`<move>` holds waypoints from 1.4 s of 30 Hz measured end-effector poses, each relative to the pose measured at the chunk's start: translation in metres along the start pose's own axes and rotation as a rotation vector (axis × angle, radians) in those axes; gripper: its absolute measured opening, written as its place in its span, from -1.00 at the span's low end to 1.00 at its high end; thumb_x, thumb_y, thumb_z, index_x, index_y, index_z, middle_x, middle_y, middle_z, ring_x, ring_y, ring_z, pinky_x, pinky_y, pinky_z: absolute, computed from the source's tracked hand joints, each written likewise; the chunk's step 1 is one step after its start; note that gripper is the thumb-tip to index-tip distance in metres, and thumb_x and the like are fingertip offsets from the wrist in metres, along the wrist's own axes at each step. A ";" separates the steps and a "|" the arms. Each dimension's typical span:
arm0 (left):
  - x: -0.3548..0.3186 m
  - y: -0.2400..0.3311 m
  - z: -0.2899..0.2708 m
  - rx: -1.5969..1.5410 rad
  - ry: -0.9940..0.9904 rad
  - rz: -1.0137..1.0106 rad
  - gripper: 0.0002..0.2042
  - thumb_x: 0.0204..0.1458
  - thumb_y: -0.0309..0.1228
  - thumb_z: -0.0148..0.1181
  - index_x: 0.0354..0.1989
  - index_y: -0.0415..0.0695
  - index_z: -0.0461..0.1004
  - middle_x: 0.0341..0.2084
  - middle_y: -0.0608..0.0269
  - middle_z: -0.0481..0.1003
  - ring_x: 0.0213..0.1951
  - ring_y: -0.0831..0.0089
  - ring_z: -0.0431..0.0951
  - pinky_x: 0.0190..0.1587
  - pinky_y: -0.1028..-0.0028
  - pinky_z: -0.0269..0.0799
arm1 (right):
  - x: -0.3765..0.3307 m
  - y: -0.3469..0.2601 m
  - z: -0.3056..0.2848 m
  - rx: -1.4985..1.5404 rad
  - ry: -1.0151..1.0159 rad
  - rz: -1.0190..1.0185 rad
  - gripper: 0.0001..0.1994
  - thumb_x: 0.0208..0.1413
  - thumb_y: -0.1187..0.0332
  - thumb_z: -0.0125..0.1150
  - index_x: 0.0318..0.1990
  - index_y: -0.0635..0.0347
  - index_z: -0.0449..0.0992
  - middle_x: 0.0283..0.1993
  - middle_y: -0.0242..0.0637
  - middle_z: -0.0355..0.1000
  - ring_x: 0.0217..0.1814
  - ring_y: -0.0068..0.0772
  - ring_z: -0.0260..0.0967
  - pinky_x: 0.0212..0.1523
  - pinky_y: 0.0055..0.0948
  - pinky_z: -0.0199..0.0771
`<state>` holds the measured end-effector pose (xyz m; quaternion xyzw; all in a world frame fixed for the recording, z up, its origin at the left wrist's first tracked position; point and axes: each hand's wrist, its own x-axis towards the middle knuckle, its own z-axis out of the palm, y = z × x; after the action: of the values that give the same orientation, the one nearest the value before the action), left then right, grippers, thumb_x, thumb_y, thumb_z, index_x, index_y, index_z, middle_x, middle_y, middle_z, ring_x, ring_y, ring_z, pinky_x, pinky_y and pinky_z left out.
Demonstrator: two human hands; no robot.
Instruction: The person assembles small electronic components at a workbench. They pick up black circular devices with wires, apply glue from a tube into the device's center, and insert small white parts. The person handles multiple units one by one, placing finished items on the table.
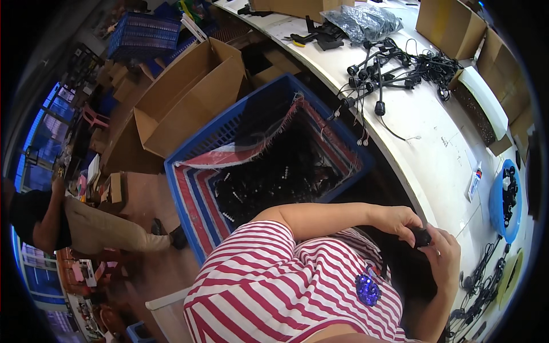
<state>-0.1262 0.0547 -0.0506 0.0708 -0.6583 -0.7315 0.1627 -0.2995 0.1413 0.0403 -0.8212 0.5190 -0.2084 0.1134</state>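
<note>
- The fingers (413, 222) of the left hand (400, 220) curl closed around a small black part (422, 236), and the right hand (443, 251) closes on the same part from the other side, near the table edge.
- The white table (423, 131) is long and curved; a bundle of black cables (394, 71) lies on it.
- A blue crate (200, 154) lined with a striped bag stands on the floor, full of small black parts.
- An open brown carton (189, 97) is beside the crate; more cartons (452, 23) stand at the far table edge.
- A round blue bowl (498, 203) holds black pieces on the right.
- A small white label (475, 180) with coloured marks lies just beside this bowl.
- Another person (68, 223) bends at the left.
</note>
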 end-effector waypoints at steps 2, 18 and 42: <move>0.000 0.001 -0.001 0.000 -0.023 -0.015 -0.84 -0.12 -0.45 0.21 -0.35 -0.22 0.44 -0.58 0.35 0.44 -0.53 0.63 0.35 -0.45 0.60 0.28 | -0.001 0.004 -0.003 -0.020 -0.004 -0.056 -0.52 -0.40 0.38 0.38 -0.18 0.25 0.44 -0.45 -0.24 0.40 -0.45 -0.23 0.30 -0.38 -0.33 0.29; 0.013 0.001 0.006 0.117 -0.021 0.013 -0.64 -0.18 -0.44 0.27 -0.14 -0.22 0.43 -0.47 0.23 0.46 -0.40 0.59 0.41 -0.34 0.54 0.36 | -0.016 0.002 -0.008 0.041 -0.120 0.115 -0.60 -0.17 0.45 0.23 -0.08 0.22 0.39 -0.26 -0.12 0.37 -0.21 -0.08 0.30 -0.19 -0.29 0.30; 0.005 0.017 0.002 0.059 0.066 -0.119 -0.81 -0.14 -0.43 0.23 -0.34 -0.21 0.44 -0.58 0.33 0.46 -0.48 0.66 0.40 -0.42 0.62 0.29 | 0.003 -0.010 0.000 0.060 0.053 0.308 -0.64 -0.24 0.26 0.33 -0.32 0.30 0.42 -0.55 -0.18 0.35 -0.57 -0.21 0.25 -0.47 -0.35 0.25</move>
<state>-0.1294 0.0539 -0.0327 0.1386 -0.6685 -0.7174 0.1384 -0.2905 0.1427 0.0446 -0.7222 0.6353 -0.2256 0.1546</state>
